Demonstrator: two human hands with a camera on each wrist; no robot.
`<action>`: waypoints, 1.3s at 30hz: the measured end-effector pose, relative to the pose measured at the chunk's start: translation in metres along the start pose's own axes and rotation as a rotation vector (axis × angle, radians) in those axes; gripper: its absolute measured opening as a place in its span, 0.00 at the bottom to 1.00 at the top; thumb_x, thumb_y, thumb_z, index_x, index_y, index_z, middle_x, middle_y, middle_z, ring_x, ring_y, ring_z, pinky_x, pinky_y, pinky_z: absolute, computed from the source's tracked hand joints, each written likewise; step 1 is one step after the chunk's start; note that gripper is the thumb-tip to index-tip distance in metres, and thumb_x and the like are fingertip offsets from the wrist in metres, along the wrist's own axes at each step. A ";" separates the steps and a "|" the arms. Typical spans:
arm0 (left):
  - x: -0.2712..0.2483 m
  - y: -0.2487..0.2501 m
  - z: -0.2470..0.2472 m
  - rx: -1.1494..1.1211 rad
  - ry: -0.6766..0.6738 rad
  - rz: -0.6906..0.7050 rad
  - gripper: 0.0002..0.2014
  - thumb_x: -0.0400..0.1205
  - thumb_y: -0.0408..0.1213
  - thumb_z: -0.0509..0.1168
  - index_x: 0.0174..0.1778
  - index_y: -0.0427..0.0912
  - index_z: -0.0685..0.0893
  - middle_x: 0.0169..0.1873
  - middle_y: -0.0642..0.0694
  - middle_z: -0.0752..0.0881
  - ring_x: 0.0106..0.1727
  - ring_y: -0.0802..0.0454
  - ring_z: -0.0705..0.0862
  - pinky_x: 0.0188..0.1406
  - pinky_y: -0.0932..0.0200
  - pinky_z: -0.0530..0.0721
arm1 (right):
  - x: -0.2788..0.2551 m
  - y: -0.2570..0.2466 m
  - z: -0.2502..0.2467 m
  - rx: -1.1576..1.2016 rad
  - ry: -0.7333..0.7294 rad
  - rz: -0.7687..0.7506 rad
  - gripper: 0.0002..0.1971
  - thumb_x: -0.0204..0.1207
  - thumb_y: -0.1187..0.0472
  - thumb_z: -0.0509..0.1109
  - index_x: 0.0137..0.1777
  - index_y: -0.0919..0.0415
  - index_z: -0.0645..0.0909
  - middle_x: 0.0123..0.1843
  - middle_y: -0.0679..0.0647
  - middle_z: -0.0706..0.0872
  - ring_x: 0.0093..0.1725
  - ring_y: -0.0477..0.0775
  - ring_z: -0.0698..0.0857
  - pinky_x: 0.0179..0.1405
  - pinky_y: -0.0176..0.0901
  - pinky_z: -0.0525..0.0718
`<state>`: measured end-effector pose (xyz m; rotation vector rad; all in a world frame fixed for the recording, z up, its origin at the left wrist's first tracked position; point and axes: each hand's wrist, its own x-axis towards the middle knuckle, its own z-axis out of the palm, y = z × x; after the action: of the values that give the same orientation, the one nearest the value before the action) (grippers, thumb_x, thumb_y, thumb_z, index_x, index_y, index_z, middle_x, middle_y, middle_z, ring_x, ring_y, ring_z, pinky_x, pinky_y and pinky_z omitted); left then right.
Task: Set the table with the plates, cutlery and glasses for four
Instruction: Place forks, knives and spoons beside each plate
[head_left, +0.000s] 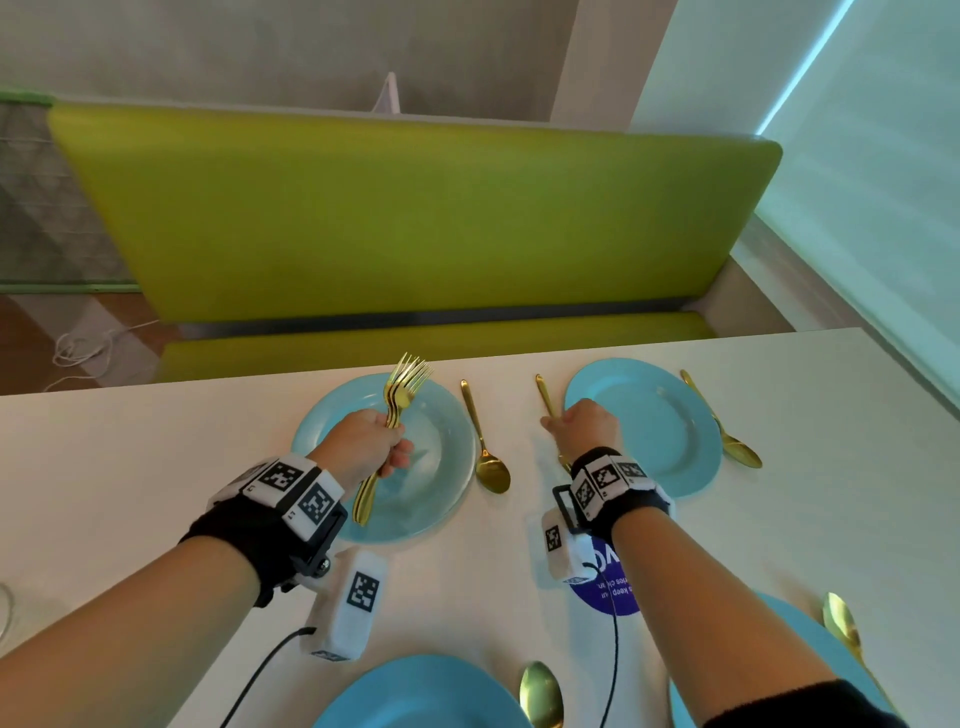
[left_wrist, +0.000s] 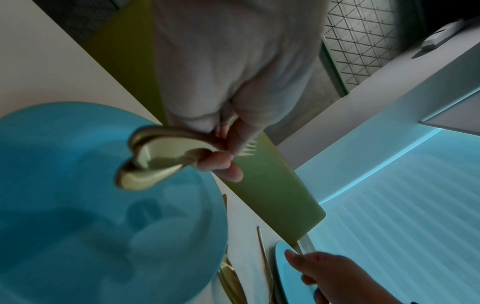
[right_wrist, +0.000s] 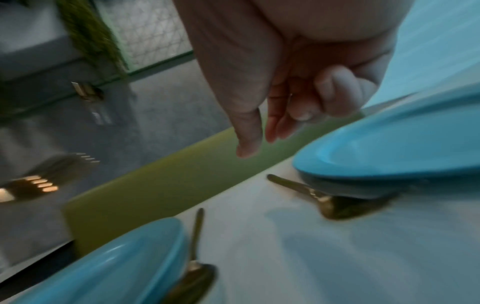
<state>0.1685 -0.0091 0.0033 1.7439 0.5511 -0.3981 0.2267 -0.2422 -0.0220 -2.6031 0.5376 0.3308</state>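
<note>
The left hand (head_left: 363, 441) is wrapped tight around a bunch of gold forks (head_left: 395, 410). It holds them up in the air over the far left plate (head_left: 441, 499), with the prongs pointing away toward the green bench (head_left: 415, 208). From the left wrist view, the fingers (left_wrist: 221, 164) are curled round the fork handles.

The right hand (head_left: 587, 423) is low over the desk (head_left: 130, 467), just left of the far right plate (head_left: 675, 441). A single gold fork (head_left: 545, 395) lies flat on the desk right there, close beside that plate's left rim. From the right wrist view, the fingers (right_wrist: 275, 127) hang loose and do not hold anything, and the fork sits below them. From the head view I cannot tell if the hand touches the fork.

Four blue plates are out. Two sit near the far edge of the desk and two near the close edge: the near left plate (head_left: 415, 691) and the near right plate (head_left: 795, 623). Each plate has a gold spoon on its right side. The far left spoon (head_left: 485, 447) lies between the two far plates. The far right spoon (head_left: 727, 431) lies toward the right edge. The near left spoon (head_left: 540, 691) and the near right spoon (head_left: 841, 623) lie by the close edge.

A round purple sticker (head_left: 613, 587) is on the middle of the desk, partly hidden by the right arm.
</note>
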 end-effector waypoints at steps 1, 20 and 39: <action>-0.003 0.001 0.000 0.010 -0.004 0.007 0.06 0.85 0.31 0.57 0.44 0.35 0.76 0.35 0.43 0.83 0.31 0.53 0.79 0.27 0.63 0.74 | -0.012 -0.007 -0.001 0.017 -0.019 -0.061 0.18 0.75 0.49 0.71 0.56 0.64 0.81 0.53 0.58 0.86 0.55 0.60 0.85 0.49 0.45 0.81; -0.148 -0.066 -0.119 0.237 -0.357 0.003 0.08 0.80 0.20 0.61 0.40 0.35 0.71 0.27 0.39 0.87 0.13 0.60 0.77 0.11 0.69 0.68 | -0.282 -0.086 0.061 -0.104 -0.093 -0.744 0.10 0.77 0.57 0.69 0.55 0.56 0.87 0.56 0.54 0.86 0.57 0.55 0.83 0.56 0.50 0.81; -0.130 -0.098 -0.232 0.023 -0.059 -0.084 0.15 0.87 0.29 0.49 0.63 0.22 0.71 0.35 0.35 0.85 0.31 0.47 0.83 0.14 0.67 0.80 | -0.291 -0.133 0.112 -0.040 -0.234 -0.523 0.08 0.75 0.62 0.72 0.51 0.60 0.89 0.44 0.50 0.87 0.47 0.50 0.84 0.51 0.37 0.81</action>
<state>0.0004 0.2144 0.0491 1.7293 0.5810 -0.5150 0.0074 0.0124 0.0253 -2.5749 -0.2324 0.4590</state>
